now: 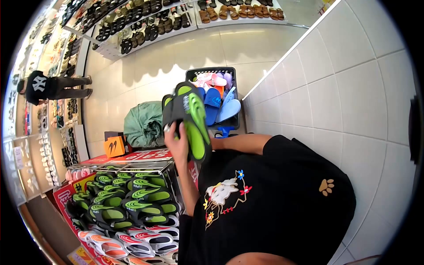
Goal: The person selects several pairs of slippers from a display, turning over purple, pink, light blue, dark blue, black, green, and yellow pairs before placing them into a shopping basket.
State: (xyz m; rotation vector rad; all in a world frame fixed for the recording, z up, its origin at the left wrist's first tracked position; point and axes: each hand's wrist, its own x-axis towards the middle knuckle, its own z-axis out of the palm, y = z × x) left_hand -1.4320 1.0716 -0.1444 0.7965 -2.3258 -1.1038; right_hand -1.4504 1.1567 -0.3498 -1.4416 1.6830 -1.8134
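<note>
Black-and-Green Slides Gripped Above a Shop Floor

The left hand is closed around a pair of black-and-green slides, fingers curled at the edge of one dark strap. The pair hangs between a slipper rack and a dark plastic basket, partly in front of the basket. Its broad straps carry raised, glossy lime swooshes with pale lettering, and the footbeds are smooth lime, rounded at the ends. The right forearm runs in behind the slides; the right hand is hidden there, so its grip cannot be told.

The basket has straight walls and a perforated rim. Inside, rounded dark blue slides and a smooth light blue slipper lie against pink slippers. Near it, a green cloth bundle sits in deep, soft creases beside a flat-sided orange shoebox printed with a dark mark.

On the metal-framed rack, matching black-and-green slides overlap in close rows, next to pale slippers with orange or red straps. A black T-shirt shows embroidered flowers and a white animal. Large matte wall tiles meet shinier beige floor tiles. Well apart, a person in dark clothes stands beside shoe shelves.
</note>
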